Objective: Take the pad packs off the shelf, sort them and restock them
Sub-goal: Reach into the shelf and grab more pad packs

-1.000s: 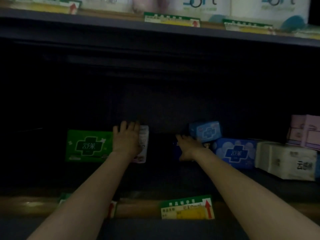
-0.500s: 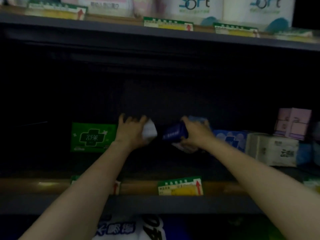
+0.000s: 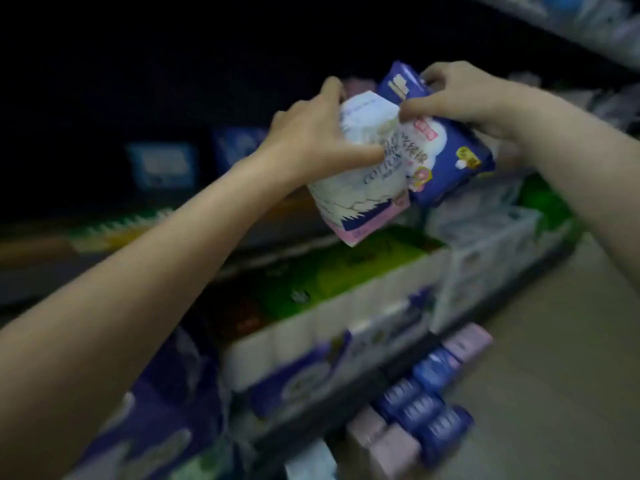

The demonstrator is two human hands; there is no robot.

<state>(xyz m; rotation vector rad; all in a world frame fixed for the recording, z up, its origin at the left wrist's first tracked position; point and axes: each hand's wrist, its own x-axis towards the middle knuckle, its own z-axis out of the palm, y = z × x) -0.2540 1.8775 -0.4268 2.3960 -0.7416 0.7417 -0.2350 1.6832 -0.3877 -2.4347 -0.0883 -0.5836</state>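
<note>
While both packs are held clear of the dark shelf, the white pack is gripped by the left hand, fingers curled round its top; the blue pack is pinched by the right hand, probably brought together for sorting. "COTTON" is legible on the white pack; other print is blurred

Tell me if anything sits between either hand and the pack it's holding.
Nothing visible does. The left hand grips the white pack directly, and the right hand grips the blue pack directly. The two packs press against each other, off the shelf.
</note>
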